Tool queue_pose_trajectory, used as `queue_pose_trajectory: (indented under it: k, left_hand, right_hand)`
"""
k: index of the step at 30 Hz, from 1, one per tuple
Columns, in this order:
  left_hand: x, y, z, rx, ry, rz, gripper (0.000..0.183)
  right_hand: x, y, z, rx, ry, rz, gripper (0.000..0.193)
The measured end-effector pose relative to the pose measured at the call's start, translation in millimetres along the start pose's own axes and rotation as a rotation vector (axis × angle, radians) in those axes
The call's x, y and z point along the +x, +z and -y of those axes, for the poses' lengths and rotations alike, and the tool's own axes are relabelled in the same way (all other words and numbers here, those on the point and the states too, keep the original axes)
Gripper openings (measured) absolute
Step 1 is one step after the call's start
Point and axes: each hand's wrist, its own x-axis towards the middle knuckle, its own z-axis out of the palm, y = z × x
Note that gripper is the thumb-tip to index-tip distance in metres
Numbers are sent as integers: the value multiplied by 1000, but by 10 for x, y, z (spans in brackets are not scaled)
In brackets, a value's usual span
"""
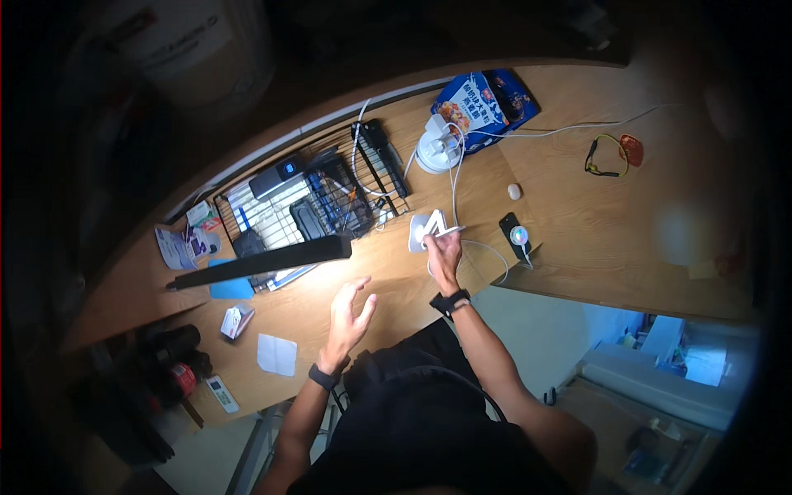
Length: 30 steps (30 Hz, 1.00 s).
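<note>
My right hand (445, 254) is closed on the upper part of a small white folding stand (418, 234) on the wooden desk. The stand has a flat base and an angled arm, and my fingers hide part of it. A thin white cable runs close by it. My left hand (350, 320) hovers over the near part of the desk, fingers apart and holding nothing. A black lamp bar (272, 262) lies across the view just beyond it, with bright light falling on the desk there. Both wrists wear dark bands.
A black wire basket (309, 206) holds electronics and cables. Behind the stand are a round white plug hub (438, 148) and a blue snack bag (483, 106). To the right lie a phone (511, 224) with a round charger and a yellow-black band (591, 157). A white paper (277, 355) lies at left.
</note>
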Motion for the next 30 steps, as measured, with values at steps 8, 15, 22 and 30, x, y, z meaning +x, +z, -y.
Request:
queue_pose_trajectory:
  k: [8,15,22,30]
  left_hand:
    - [90,119,-96,-713,-229,232,86]
    - [-194,263,-347,-785,-238,204,72]
    - [-600,340,-632,-921,-291,60,74]
    - [-772,301,-649,-914,-347,59,76]
  right_hand:
    - [-1103,-299,1016,466,358,605,18]
    - [-1404,-482,1340,264,177,659,27]
    - [-1642,-729,1701,286,159,652,39]
    - [-1632,-971,1801,207,176,758,45]
